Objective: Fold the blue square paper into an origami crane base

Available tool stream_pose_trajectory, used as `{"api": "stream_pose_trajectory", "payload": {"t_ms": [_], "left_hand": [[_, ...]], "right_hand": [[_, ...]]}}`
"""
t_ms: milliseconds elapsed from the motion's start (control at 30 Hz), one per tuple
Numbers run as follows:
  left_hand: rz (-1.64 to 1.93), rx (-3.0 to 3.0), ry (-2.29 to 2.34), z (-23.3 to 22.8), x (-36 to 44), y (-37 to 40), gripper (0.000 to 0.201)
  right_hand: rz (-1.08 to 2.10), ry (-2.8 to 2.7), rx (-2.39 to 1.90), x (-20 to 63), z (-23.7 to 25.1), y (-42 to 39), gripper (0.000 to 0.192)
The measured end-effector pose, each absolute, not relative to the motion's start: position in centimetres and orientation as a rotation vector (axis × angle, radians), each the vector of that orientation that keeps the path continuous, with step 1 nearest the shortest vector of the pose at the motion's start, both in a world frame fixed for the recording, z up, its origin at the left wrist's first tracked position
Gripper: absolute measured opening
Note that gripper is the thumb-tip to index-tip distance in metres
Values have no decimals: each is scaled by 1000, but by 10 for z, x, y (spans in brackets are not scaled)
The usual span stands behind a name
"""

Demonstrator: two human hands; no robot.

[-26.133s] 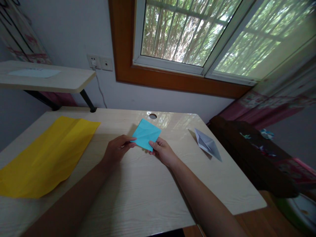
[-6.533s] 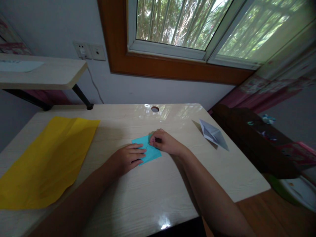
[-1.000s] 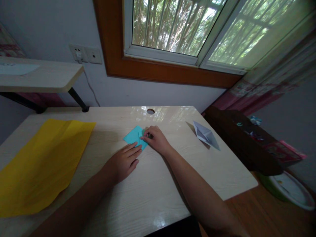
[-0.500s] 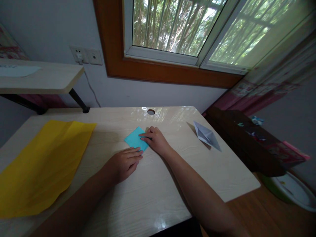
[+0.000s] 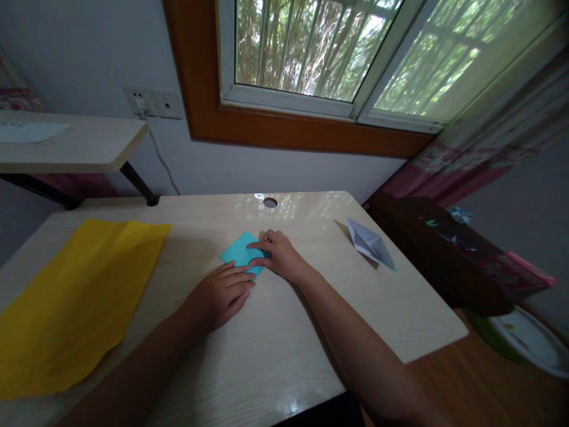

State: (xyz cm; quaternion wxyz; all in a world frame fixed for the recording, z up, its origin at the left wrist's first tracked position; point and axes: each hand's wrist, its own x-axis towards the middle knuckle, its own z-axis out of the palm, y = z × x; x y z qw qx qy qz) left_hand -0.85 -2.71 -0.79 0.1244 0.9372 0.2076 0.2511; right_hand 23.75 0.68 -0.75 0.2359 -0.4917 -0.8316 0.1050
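A small square of turquoise folded paper (image 5: 239, 249) lies on the light wooden desk, turned so one corner points away from me. My left hand (image 5: 229, 292) rests flat over its near edge, fingers stretched out and pressing it down. From the right, my right hand (image 5: 279, 255) reaches onto the same paper. Its index finger is extended across the sheet, and the thumb is spread a little nearer to me. The other fingers of that hand are curled by the paper's right side. The paper's near and right corners are partly hidden beneath the hands.
A large yellow sheet (image 5: 80, 302) covers the desk's left part. A white folded-paper boat (image 5: 370, 243) sits at the right. Behind are a round cable hole (image 5: 270, 203) and a raised shelf (image 5: 106, 148) on black legs. The desk's right edge drops to the floor.
My right thumb has moved away from the index finger, widening the gap between them. My left hand stays on the near edge. The view has shifted slightly.
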Motion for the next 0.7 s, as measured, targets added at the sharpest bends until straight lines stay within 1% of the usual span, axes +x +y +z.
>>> {"api": "stream_pose_trajectory", "payload": {"t_ms": [167,367,467,533,700], "left_hand": [[750,2719,615,-9,-8,-26,27],[799,2703,587,-8,-8,-25,27],[791,2710,587,-9,-9,-25,27],[779,2718,590,-10,-9,-24,26],[777,2721,577,-10,-10,-24,26]], "right_hand": [[328,-2243,-1385,236,-3,4,46],[310,-2002,-1564,229,-12,13,49],[313,-1988,-1556,230,-13,15,51],[340,-2044,-1517,232,-10,13,55],[394,-2149,-1455,238,-1,5,72]]}}
